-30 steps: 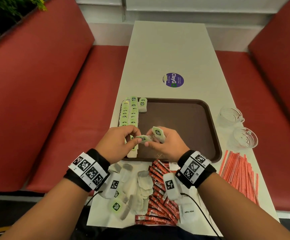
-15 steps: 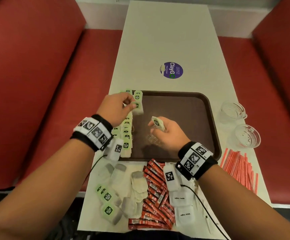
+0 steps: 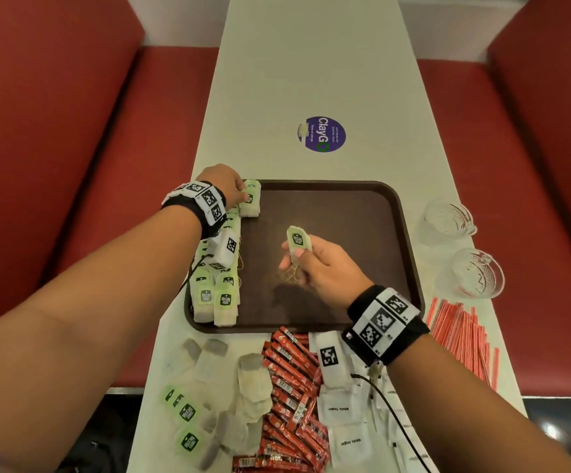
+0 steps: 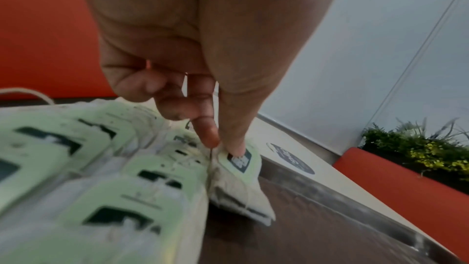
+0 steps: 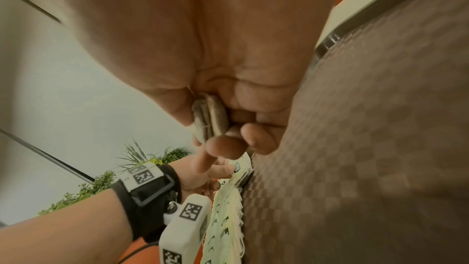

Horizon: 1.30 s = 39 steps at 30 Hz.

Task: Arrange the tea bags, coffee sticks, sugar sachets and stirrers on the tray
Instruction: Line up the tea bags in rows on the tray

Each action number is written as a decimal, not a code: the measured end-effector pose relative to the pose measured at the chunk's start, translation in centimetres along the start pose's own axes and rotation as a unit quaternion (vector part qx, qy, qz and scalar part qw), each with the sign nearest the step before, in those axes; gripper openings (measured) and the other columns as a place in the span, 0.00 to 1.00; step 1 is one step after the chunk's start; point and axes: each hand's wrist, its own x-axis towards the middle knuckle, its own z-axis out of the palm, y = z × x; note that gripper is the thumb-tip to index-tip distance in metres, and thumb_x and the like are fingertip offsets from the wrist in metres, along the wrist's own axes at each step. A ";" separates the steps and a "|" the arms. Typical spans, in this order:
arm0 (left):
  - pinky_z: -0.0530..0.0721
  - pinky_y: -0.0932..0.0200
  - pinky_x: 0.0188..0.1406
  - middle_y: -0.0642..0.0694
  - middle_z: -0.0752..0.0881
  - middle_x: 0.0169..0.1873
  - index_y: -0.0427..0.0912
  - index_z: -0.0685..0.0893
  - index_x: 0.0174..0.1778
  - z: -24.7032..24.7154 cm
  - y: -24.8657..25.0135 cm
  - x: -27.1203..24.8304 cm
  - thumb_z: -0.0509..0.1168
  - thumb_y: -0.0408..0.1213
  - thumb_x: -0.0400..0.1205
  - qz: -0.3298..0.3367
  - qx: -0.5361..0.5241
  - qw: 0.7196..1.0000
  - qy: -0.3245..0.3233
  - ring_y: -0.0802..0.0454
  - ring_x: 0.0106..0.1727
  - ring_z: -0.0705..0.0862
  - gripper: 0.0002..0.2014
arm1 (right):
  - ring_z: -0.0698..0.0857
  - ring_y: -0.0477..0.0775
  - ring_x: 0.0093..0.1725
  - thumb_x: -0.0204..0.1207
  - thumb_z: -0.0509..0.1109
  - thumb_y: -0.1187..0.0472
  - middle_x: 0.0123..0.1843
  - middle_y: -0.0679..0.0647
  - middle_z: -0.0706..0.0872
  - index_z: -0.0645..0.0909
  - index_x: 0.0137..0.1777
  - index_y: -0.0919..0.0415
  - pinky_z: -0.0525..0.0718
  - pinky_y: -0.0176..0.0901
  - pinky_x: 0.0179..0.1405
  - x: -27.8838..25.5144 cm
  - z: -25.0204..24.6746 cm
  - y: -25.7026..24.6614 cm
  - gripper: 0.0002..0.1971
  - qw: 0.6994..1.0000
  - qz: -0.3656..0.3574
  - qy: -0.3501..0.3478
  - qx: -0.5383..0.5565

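A brown tray (image 3: 393, 213) lies on the white table. Rows of green-tagged tea bags (image 3: 216, 295) line its left side. My left hand (image 3: 224, 184) is at the tray's far left corner, thumb and forefinger pinching a tea bag (image 3: 251, 199) (image 4: 240, 170) that lies there beside the rows (image 4: 132, 170). My right hand (image 3: 311, 264) hovers over the tray's middle, gripping another tea bag (image 3: 297, 240) (image 5: 210, 116) between thumb and fingers. Loose tea bags (image 3: 229, 387), red coffee sticks (image 3: 290, 390), white sugar sachets (image 3: 345, 414) and red stirrers (image 3: 461, 339) lie on the table near me.
Two clear glass cups (image 3: 448, 220) (image 3: 478, 276) stand right of the tray. A purple round sticker (image 3: 323, 134) marks the table beyond it. Red bench seats (image 3: 106, 165) flank the narrow table on both sides.
My left hand carried a tea bag from my right hand to the tray's far left corner and set it down beside the rows. My right hand stayed over the tray with its tea bag.
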 end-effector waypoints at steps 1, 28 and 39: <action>0.84 0.52 0.55 0.46 0.89 0.53 0.44 0.90 0.53 0.1 0.1 0.2 0.74 0.49 0.79 -0.005 0.013 1.000 -0.005 0.45 0.56 0.85 0.14 | 0.78 0.49 0.33 0.90 0.58 0.56 0.49 0.50 0.91 0.83 0.58 0.56 0.79 0.42 0.40 0.0 -0.1 0.0 0.11 1.000 -0.002 0.001 -0.001; 0.82 0.59 0.44 0.52 0.89 0.41 0.52 0.88 0.46 -2.5 3.9 -9.0 0.67 0.64 0.78 0.219 -0.249 0.943 -0.033 0.55 0.43 0.86 0.18 | 0.83 0.50 0.31 0.80 0.74 0.54 0.32 0.51 0.86 0.85 0.51 0.56 0.84 0.48 0.34 2.0 -1.0 -1.5 0.06 0.995 -0.013 0.096 0.017; 0.85 0.48 0.55 0.50 0.91 0.43 0.51 0.88 0.49 -2.7 1.1 -9.2 0.72 0.45 0.82 0.194 -0.296 0.935 0.020 0.50 0.47 0.88 0.04 | 0.83 0.51 0.40 0.86 0.65 0.48 0.41 0.48 0.85 0.81 0.51 0.52 0.84 0.58 0.51 3.3 -0.6 -1.6 0.09 0.992 -0.039 0.074 -0.092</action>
